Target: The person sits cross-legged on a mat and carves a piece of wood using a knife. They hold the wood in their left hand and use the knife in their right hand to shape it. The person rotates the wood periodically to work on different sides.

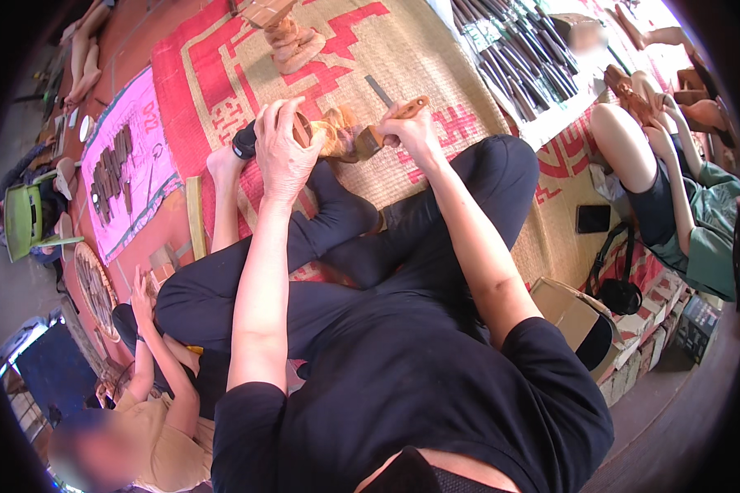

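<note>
Looked steeply down from head height through a fisheye lens, upright. Sat close above the shirt (419, 361), faced forward over the legs (403, 263) to the left hand (284, 140) and right hand (413, 133) nearby, and reached on to the mat (403, 45) beyond. Spread wide to either side, bending straight lines toward the edges.

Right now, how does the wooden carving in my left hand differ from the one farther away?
The nearer carving is yellower and glossier; the farther carving is a duller orange-brown. Your left hand holds the nearer carving, with a paintbrush close by; the farther carving stands on the mat. Both have rounded, bulging forms.
</note>
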The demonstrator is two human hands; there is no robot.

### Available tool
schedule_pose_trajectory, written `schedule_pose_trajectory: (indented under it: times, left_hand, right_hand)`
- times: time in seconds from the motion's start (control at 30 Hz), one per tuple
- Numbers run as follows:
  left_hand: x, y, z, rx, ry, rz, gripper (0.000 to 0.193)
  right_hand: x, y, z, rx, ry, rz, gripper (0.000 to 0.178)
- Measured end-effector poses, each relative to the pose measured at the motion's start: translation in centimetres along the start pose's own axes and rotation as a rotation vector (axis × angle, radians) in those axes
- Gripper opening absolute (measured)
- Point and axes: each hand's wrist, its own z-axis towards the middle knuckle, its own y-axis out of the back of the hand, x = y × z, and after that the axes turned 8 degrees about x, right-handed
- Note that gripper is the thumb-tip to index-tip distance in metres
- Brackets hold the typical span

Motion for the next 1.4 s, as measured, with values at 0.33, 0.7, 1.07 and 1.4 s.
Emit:
schedule_pose_trajectory:
  times: [0.33, 0.7, 1.07, 1.4]
  left_hand:
    - [-0.1, -0.4, -0.2, -0.054, 0.006, -0.002, 0.056]
    - [-0.4, -0.3, 0.1, -0.048, -0.009, -0.005, 0.058]
    - [-1.2, -0.5, 0.5, -0.028, 0.008, 0.013, 0.057]
    - [-1.9, -0.8, 0.7, -0.058, -0.075, 0.066, 0.055]
  right_hand:
    - [-0.7, -1.3, 0.8, -0.159, 0.145, 0.205, 0.011]
    - [-0.1, -0.7, 2.5, -0.047, 0.099, 0.119, 0.009]
    - [-0.8, -0.1, 1.2, -0.013, 0.015, -0.074, 0.01]
    - [-1.2, -1.2, 6.1, -0.068, 0.209, 0.289, 0.012]
